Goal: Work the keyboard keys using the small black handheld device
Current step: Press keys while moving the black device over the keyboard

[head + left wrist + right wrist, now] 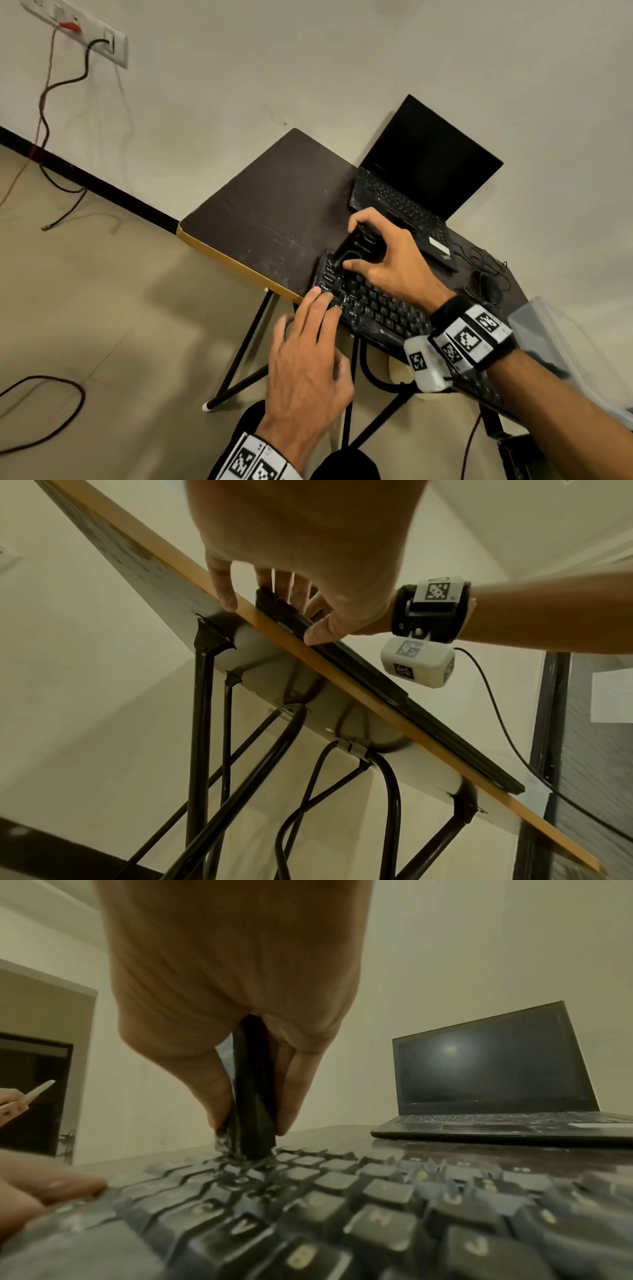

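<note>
Step in hand: the small black handheld device (359, 248) is down on the keys at the far-left end of the keyboard (376, 305), so by my reading the working of the keys is under way, not just being set up.

Right hand (394, 260): its fingers (294, 1088) and thumb are clamped on the device from both sides — the right wrist view shows the black body pinched between them, its lower end among the keycaps.

Left hand (308, 356): fingers fairly straight and lying on the keyboard's near-left corner by the table (270, 212) edge; it grips nothing and seems to steady the board.

Where the device is: over the upper-left keys, well clear of the laptop (421, 178) that stands open with a dark screen behind the keyboard.

Which way it points: in the right wrist view the long axis runs nearly upright, working end down into the keys, upper end hidden inside the palm. From the head view it leans a little away from the person.

Next move, as a judgement: shift the device along the row to the neighbouring keys — keeping it upright and the pinch firm, with the left hand holding the board so it does not slide.

Risk: a tilt could catch a keycap edge.
</note>
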`<state>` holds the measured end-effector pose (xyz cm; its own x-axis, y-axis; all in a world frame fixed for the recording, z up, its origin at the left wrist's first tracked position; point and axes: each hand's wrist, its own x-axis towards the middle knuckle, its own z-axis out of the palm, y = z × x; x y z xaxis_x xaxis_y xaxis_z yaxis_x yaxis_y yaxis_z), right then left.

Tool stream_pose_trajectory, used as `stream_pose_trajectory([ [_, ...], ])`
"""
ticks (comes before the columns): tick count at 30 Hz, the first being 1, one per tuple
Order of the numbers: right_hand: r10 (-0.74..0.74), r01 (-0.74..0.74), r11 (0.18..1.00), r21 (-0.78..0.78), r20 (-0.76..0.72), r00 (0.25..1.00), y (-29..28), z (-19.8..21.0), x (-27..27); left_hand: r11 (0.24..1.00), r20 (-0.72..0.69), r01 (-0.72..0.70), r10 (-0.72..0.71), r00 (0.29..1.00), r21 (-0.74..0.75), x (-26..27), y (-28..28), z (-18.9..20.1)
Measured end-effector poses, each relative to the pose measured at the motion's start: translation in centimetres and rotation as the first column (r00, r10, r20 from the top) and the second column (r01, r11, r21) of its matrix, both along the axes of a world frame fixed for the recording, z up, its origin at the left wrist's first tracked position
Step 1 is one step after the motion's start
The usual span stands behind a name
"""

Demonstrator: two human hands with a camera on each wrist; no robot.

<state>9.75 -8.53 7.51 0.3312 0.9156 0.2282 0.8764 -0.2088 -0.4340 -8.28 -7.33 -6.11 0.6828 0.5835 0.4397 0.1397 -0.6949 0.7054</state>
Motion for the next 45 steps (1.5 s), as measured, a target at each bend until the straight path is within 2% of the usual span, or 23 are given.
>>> stream_pose_trajectory([
  [2, 0.036, -0.036, 0.999, 0.005, -0.016, 0.999, 0.1, -0.2, -0.6, 1.000, 0.002, -0.008, 0.008, 1.000, -0.001, 0.0, -0.1, 0.0],
  [6, -0.026, 0.026, 1.000, -0.002, -0.025, 0.999, 0.4, 0.2, 0.5, 1.000, 0.027, -0.017, 0.017, 0.999, 0.008, 0.1, -0.2, 0.0],
  [11, 0.010, -0.012, 1.000, -0.021, -0.084, 0.996, -0.9, 0.0, -0.1, 1.000, 0.026, -0.030, 0.030, 0.999, -0.004, 0.3, -0.2, 0.0],
  [14, -0.038, 0.037, 0.999, -0.015, -0.049, 0.998, -0.9, 0.2, 0.4, 1.000, 0.029, -0.027, 0.027, 0.999, -0.011, 0.3, -0.2, -0.1],
  [18, 0.031, -0.033, 0.999, -0.021, -0.077, 0.997, -0.6, 0.4, 0.0, 0.999, 0.059, -0.043, 0.043, 0.997, -0.002, 0.4, -0.3, -0.4],
  [20, -0.007, 0.006, 1.000, -0.011, -0.084, 0.996, -0.4, 0.3, -0.1, 0.999, 0.054, -0.044, 0.044, 0.998, -0.005, 0.4, -0.4, -0.4],
  [22, -0.025, 0.027, 1.000, 0.016, -0.088, 0.996, -0.2, 0.3, -0.3, 0.999, 0.066, -0.044, 0.045, 0.997, -0.022, 0.3, -0.3, -0.5],
  [26, 0.067, -0.069, 0.998, -0.011, -0.119, 0.991, -0.7, 0.0, -1.6, 0.996, 0.129, -0.062, 0.069, 0.989, -0.060, 0.4, -0.5, -0.7],
  [30, 0.012, -0.010, 1.000, 0.023, -0.082, 0.997, -1.0, -0.1, -2.1, 0.986, 0.130, -0.118, 0.133, 0.983, -0.116, 0.0, -0.4, -0.6],
  [33, 0.099, -0.095, 0.995, 0.035, -0.145, 0.984, -1.7, -0.1, -3.2, 0.975, 0.198, -0.153, 0.184, 0.963, -0.163, 0.0, 0.2, -0.4],
  [38, -0.002, 0.004, 0.999, 0.032, -0.066, 0.998, -1.6, -0.3, -3.0, 0.961, 0.247, -0.207, 0.248, 0.937, -0.181, -0.1, 1.5, -0.6],
  [42, 0.105, -0.103, 0.994, 0.022, -0.107, 0.989, -1.6, -0.3, -4.0, 0.959, 0.262, -0.220, 0.261, 0.929, -0.177, -0.1, 2.1, -0.4],
  [45, 0.006, -0.007, 1.000, -0.011, -0.058, 0.998, -0.9, -0.1, -3.1, 0.950, 0.270, -0.200, 0.263, 0.926, -0.240, 0.0, 1.9, -0.4],
])
